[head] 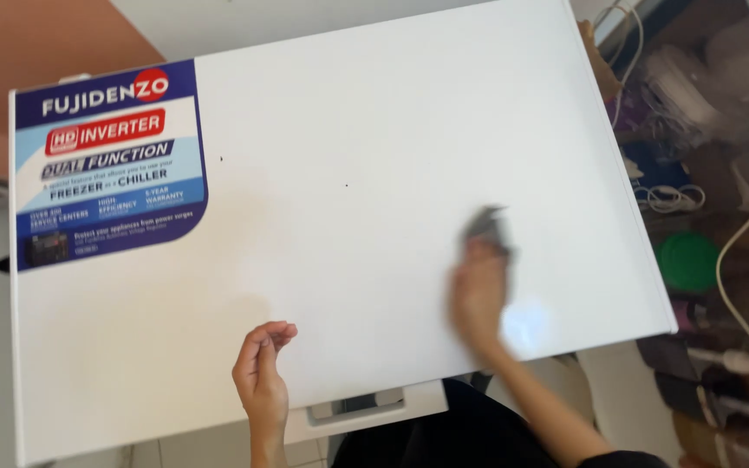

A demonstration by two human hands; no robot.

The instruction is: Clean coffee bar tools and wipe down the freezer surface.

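A white chest freezer lid [348,130] fills most of the view, with a blue, white and red sticker [106,165] at its far left corner. My right hand [478,290] presses a small grey cloth [489,227] flat on the lid right of the middle; hand and cloth are blurred by motion. My left hand [262,377] rests at the lid's near edge, fingers curled loosely, holding nothing. A grey handle [366,406] sticks out under the near edge between my arms.
To the right of the freezer lies a cluttered floor: white cables [739,251], a green round lid [688,260], plastic bags and plugs. An orange-brown wall [28,43] shows at the upper left, pale floor tiles at the lower left.
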